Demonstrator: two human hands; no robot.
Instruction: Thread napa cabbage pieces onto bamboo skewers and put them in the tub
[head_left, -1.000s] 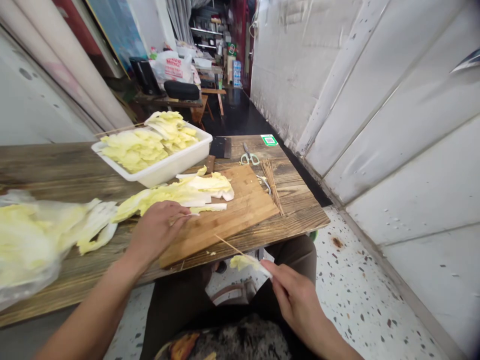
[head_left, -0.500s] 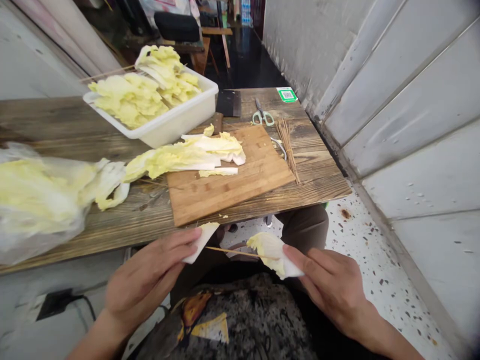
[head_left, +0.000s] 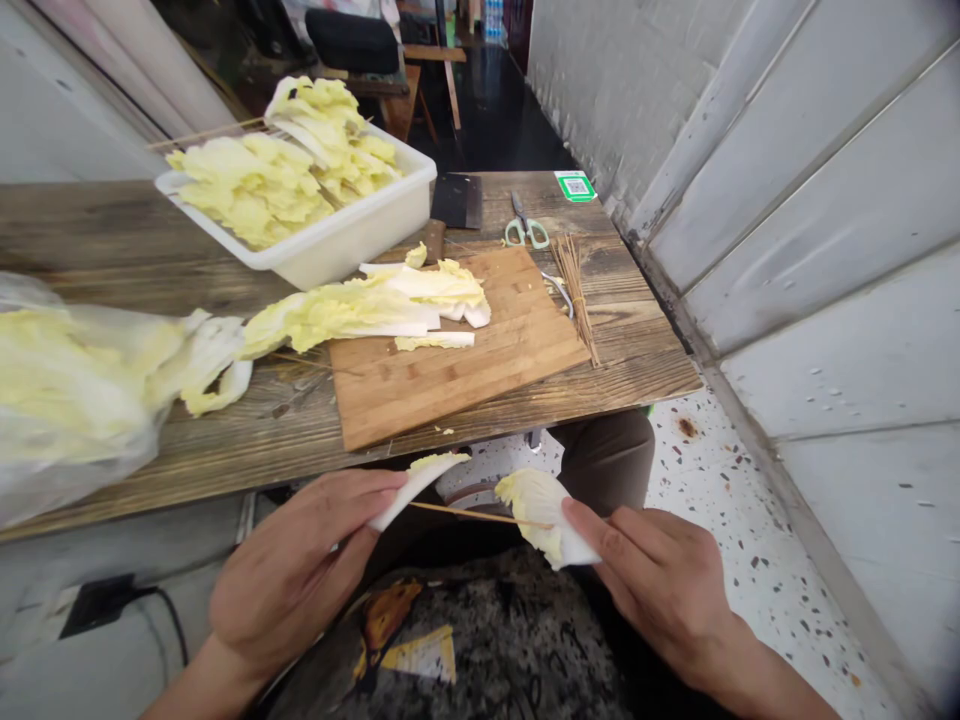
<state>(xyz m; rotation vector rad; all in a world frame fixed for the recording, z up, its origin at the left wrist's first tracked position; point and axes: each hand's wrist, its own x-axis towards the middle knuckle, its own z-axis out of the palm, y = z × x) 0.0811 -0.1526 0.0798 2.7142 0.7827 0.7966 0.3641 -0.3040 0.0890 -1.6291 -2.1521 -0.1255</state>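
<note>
My left hand (head_left: 315,555) pinches a small white and yellow piece of cabbage leaf (head_left: 416,487) between thumb and fingers. Opposite it, my right hand (head_left: 652,570) is closed on another piece of cabbage leaf (head_left: 541,515), its frilly yellow edge facing left. A thin wooden skewer (head_left: 469,513) spans the gap between the two pieces. Its right end lies against or in the right piece, and its left end meets the left piece; whether it has pierced the left piece I cannot tell. Both hands are above my lap, in front of the table edge.
Cabbage leaves (head_left: 367,305) lie on a wooden cutting board (head_left: 465,385). Behind stands a white tub (head_left: 352,230) heaped with leaves. A plastic bag (head_left: 90,420) of cabbage is at left. Scissors (head_left: 526,228), a skewer bundle (head_left: 576,300) and a cleaver (head_left: 454,205) lie toward the right.
The leaf piece in my left hand has tilted, its tip now pointing more to the right. The skewer's left end has come up to that piece. My right hand has hardly moved.
</note>
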